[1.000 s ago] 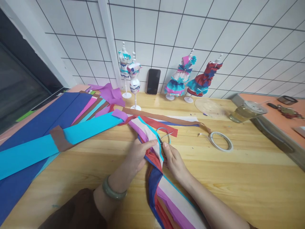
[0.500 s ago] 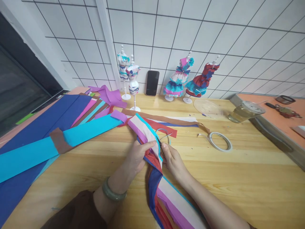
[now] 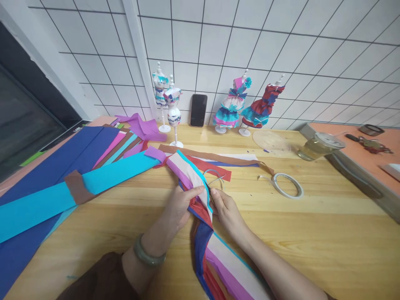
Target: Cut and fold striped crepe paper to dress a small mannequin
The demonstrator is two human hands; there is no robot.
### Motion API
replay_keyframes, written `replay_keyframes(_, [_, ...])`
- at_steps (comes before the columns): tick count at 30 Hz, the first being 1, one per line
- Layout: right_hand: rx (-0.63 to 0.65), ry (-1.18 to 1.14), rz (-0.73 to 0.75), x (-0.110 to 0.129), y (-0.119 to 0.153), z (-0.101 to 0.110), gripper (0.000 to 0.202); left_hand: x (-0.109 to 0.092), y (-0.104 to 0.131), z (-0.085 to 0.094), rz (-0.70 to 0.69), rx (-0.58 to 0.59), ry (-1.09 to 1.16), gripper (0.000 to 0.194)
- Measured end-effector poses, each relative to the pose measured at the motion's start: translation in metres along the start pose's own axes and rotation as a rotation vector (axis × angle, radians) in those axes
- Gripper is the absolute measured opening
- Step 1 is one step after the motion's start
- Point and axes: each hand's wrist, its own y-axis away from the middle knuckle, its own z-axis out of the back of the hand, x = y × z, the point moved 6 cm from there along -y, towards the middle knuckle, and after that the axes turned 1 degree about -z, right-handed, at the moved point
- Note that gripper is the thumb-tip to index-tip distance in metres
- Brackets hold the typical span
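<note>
Over wooden table (image 3: 300,241), thin layered strips (image 3: 204,235), twisted

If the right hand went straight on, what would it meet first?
The right hand would probably meet the layered strip held by the left hand, just ahead; whether they already touch is unclear.

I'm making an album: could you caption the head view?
Left hand holding layered colorful strips, right hand at their edge, before small mannequins.
</note>
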Motion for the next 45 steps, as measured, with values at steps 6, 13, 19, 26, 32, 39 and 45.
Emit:
replay_keyframes(6, [-0.008, 0.005, 0.009, 0.001, 0.002, 0.002, 0.042, -0.001, 0.001, -0.001, 0.011, 0.003, 0.009, 0.028])
replay_keyframes(13, [0.019, -0.094, -0.025, -0.003, 0.005, 0.0, 0.041, -0.005, 0.003, -0.003, -0.018, 0.012, 0.026, 0.028])
replay_keyframes(19, [0.011, -0.091, -0.019, 0.002, 0.006, 0.0, 0.043, -0.003, 0.005, -0.006, 0.0, 0.024, -0.003, 0.026])
replay_keyframes(26, [0.004, -0.114, -0.055, 0.0, 0.005, 0.002, 0.042, 0.003, 0.005, -0.006, -0.013, 0.032, -0.071, 0.034])
replay_keyframes(32, [-0.014, -0.144, -0.044, -0.001, 0.005, 0.003, 0.04, 0.007, 0.006, -0.006, -0.014, 0.059, -0.077, 0.031])
replay_keyframes(39, [0.003, -0.182, -0.05, 0.001, 0.005, 0.003, 0.039, 0.007, 0.008, -0.009, -0.019, 0.071, -0.076, 0.029])
replay_keyframes(45, [0.009, -0.161, -0.06, -0.002, 0.005, 0.003, 0.037, 0.009, 0.008, -0.009, 0.011, 0.056, -0.059, 0.024])
